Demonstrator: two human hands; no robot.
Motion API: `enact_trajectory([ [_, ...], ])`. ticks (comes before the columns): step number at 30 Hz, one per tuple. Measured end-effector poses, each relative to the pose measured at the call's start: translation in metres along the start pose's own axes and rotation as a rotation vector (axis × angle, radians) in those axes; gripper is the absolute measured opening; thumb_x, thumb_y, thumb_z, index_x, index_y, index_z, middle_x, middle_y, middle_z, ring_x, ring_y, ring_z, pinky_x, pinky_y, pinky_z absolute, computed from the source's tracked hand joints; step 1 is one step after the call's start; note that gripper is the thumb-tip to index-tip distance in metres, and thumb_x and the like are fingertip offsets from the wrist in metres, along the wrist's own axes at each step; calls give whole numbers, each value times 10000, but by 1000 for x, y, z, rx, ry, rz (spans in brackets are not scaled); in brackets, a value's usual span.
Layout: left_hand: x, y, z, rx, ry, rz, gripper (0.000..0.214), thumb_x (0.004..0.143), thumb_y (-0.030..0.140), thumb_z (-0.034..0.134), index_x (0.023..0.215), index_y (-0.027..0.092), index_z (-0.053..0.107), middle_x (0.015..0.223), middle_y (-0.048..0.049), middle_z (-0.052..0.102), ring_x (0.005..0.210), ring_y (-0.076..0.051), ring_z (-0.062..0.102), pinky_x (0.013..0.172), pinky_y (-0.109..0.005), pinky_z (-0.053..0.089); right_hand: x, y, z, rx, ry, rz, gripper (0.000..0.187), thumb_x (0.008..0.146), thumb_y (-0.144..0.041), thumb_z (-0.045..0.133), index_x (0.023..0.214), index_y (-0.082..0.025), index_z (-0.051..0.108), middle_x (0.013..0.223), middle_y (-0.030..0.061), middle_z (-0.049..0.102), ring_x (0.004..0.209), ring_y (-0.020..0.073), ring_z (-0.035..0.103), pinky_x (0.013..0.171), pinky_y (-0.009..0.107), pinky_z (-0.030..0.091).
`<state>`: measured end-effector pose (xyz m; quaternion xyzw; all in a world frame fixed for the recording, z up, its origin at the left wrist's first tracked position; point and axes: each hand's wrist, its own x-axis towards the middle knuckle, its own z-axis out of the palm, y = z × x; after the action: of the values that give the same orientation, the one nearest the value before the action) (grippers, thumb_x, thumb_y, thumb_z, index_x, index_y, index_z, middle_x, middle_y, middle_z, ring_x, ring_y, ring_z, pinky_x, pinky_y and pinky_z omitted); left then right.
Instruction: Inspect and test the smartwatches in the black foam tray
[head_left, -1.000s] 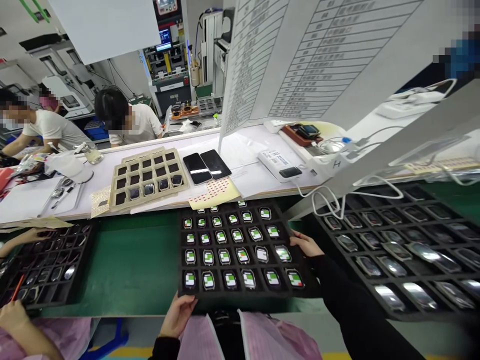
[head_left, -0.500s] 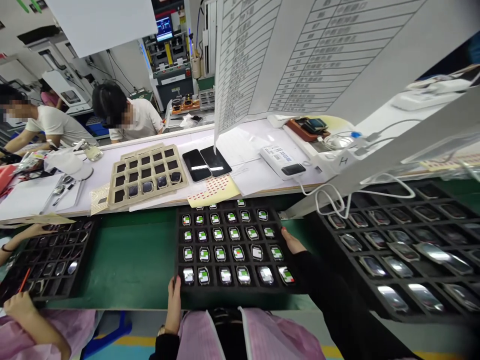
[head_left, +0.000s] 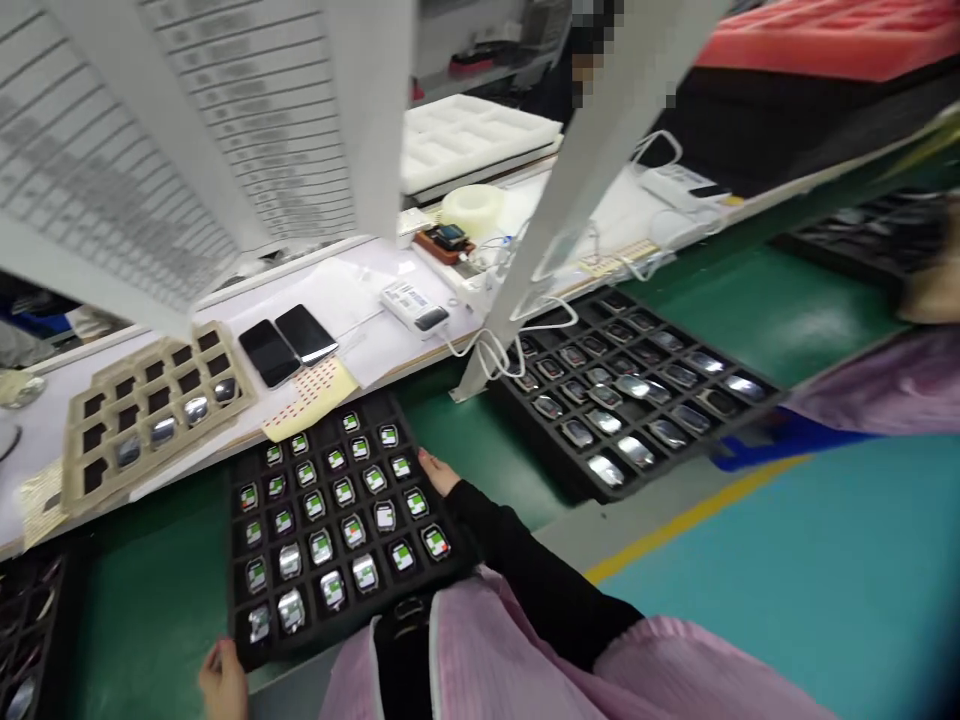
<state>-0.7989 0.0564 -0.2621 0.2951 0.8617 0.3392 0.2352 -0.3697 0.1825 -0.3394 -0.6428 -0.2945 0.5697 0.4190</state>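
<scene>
We clamp a black watch tray (head_left: 375, 608) over the green bench (head_left: 517, 465), left hand (head_left: 223, 682) at its near-left corner, right hand (head_left: 439, 472) at its right edge; a white post (head_left: 551, 230) stands between it and a second tray (head_left: 556, 458); printed sheets (head_left: 281, 125) block our upper-left view.

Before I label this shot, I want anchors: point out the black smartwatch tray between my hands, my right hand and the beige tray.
Black smartwatch tray (head_left: 315, 630): head view, front rim.
Right hand (head_left: 439, 473): head view, middle of hand.
Beige tray (head_left: 74, 455): head view, left rim.
</scene>
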Motion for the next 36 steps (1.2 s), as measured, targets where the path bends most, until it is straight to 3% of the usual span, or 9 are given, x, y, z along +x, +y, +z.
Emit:
enact_trajectory([
  [3,-22,61,21,89,222,195,390,766,416,527,1040,144,579,979,-153,604,1102,-394,547,1030,-592,348,-17,-6,-21,23,-43,17,505,812,-537,671,1174,-186,666,1244,94,609,1270,288,465,1125,434,300],
  [4,-37,85,35,43,200,309,413,775,401,535,1097,144,572,1038,-155,598,1073,-366,564,996,-558,400,-27,-6,-34,34,-56,27,485,814,-510,675,1169,-180,667,1219,105,622,1209,297,523,1084,454,359],
  [9,-154,185,144,-192,-217,582,369,847,378,497,1153,177,548,1126,-126,587,1054,-268,567,945,-415,460,-82,-7,-144,103,-38,43,430,814,-470,645,1101,-152,676,1005,127,696,836,253,684,770,422,562],
  [13,-247,209,241,104,-706,862,305,919,290,400,1147,207,585,1181,-112,589,1105,-228,556,968,-338,440,-105,-5,-264,140,148,10,432,737,-502,672,981,-145,682,940,129,704,773,222,682,682,343,563],
  [15,-272,210,278,226,-743,916,245,867,235,492,1057,220,645,1112,-100,626,1106,-253,552,1043,-391,368,-109,-3,-317,153,247,-2,442,698,-526,683,927,-149,675,903,127,707,748,219,681,651,321,556],
  [18,-271,212,313,433,-672,949,288,797,123,510,1044,140,658,1216,-178,573,1274,-336,406,1144,-513,121,-111,-3,-377,177,339,-31,489,642,-553,699,919,-151,668,916,132,706,777,223,682,638,295,548],
  [22,-225,226,331,688,-604,941,286,761,93,545,1024,40,644,1191,-260,564,1322,-409,322,1122,-568,33,-111,-8,-418,178,413,-83,538,603,-570,714,926,-142,676,901,136,708,764,228,686,607,284,545],
  [27,-183,229,330,895,-566,956,375,893,369,557,1158,105,583,1289,-160,531,1325,-312,355,1133,-533,130,-108,-16,-437,171,446,-98,528,612,-559,709,933,-140,685,910,137,709,785,240,689,626,293,570],
  [36,-122,200,262,1167,-489,991,428,796,99,402,1161,21,613,1275,-252,553,1325,-324,384,1153,-462,99,-116,6,-430,254,510,-66,532,574,-555,732,913,-149,671,924,147,702,814,268,690,682,349,597],
])
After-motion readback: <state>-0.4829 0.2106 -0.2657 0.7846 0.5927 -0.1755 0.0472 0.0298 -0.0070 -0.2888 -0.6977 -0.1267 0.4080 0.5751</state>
